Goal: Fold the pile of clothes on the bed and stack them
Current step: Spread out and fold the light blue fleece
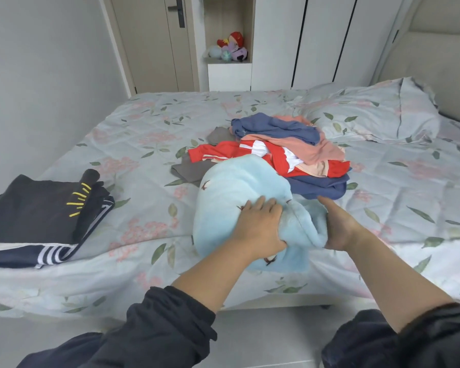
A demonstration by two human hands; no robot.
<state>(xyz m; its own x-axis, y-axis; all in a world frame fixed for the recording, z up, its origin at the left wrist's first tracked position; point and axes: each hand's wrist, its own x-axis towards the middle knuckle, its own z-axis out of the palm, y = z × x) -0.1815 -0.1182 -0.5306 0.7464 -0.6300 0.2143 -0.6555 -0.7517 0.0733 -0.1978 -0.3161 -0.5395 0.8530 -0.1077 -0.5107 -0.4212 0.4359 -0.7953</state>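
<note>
A light blue fleece garment [237, 203] is found bundled at the near edge of the bed [144, 123], its long axis running from that edge away toward the unfolded pile of clothes [290, 150], which its far end touches. A fold of the fleece is gripped by the left hand [258, 224], thumb tucked beneath. The right hand [337, 224] is laid flat against its right side, fingers straight. Bare sheet is noted between the fleece and a folded dark stack [37, 213] at the left edge, and rightward toward the pillow [369, 112].
</note>
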